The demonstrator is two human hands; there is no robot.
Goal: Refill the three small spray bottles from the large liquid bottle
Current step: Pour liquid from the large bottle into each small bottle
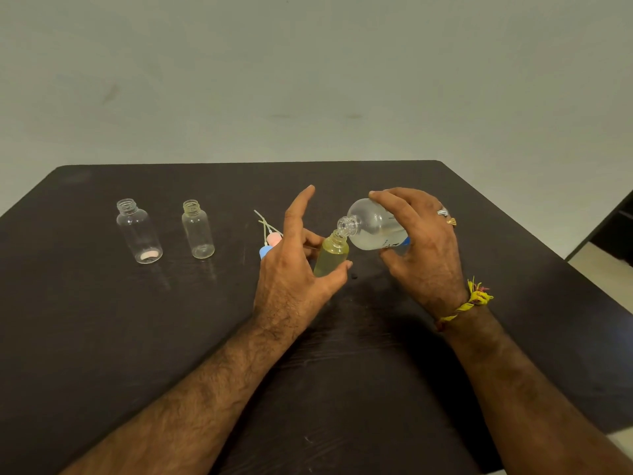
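Head view, pouring: the right hand [424,248] grips the large liquid bottle [373,224] just right of frame centre, fingers curled over its body, tipping it nearly flat so its open neck meets the mouth of the small spray bottle [331,254] below it.
Head view, receiving bottle: the left hand [294,265] holds this small bottle between thumb and middle fingers, with the index finger raised clear; it leans slightly toward the large one, apparently to line up the two narrow mouths.
Head view, fill level: yellowish liquid reaches nearly to the small bottle's shoulder, so this fill looks close to done.
Head view, waiting bottles: two more uncapped bottles stand upright at left of frame, well apart from the hands, the clear one [138,231] farther left and the yellow-tinted one [198,229] beside it; both look empty, likely queued for filling.
Head view, spray heads: a pink head [274,238] and a blue head [265,251], with thin dip tubes, lie on the desk [102,337] just behind the left hand.
Head view, obstacles: the spray heads sit between the hands and the empty bottles, so reaching left could knock them.
Head view, small item: a tiny dark speck [354,277] lies on the desk below the held bottle; what it is cannot be told.
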